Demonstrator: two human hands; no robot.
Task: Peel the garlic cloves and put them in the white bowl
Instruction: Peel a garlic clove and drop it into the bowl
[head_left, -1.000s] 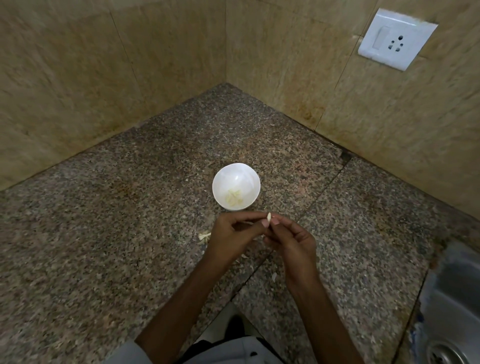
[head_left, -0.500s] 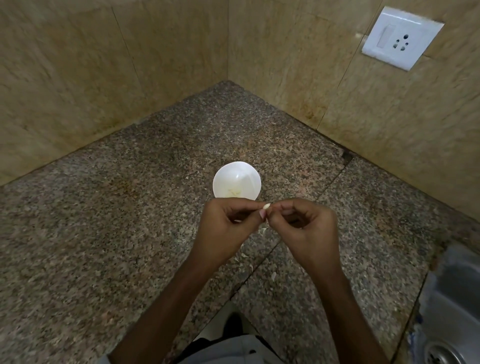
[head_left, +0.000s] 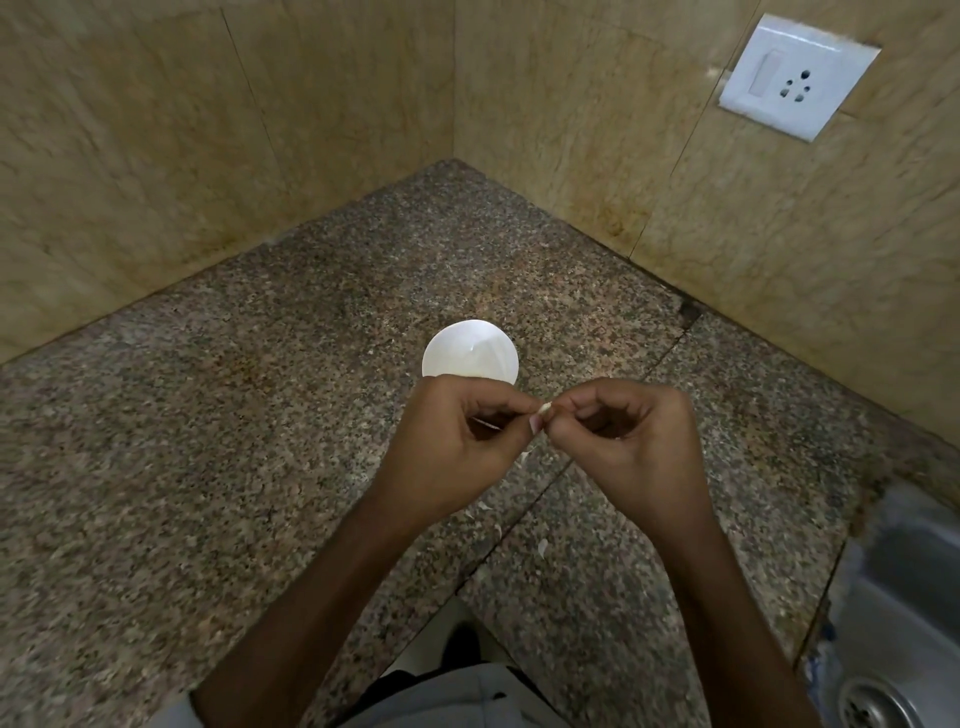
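A small white bowl (head_left: 470, 347) sits on the speckled granite counter (head_left: 260, 441), its near rim hidden behind my hands. My left hand (head_left: 457, 441) and my right hand (head_left: 623, 431) meet just in front of the bowl. Between their fingertips they pinch a small pale garlic clove (head_left: 544, 409), of which only a tip shows. A thin pale strip shows inside my left hand's curled fingers. What lies in the bowl cannot be made out.
Bits of garlic skin (head_left: 542, 546) lie scattered on the counter below my hands. Tiled walls close the corner behind the bowl, with a white socket plate (head_left: 795, 78) at upper right. A steel sink (head_left: 893, 623) with a drain lies at the lower right.
Both hands have risen and come closer to the camera, now covering the bowl's near edge. My right hand's fingers have curled tighter around the clove.
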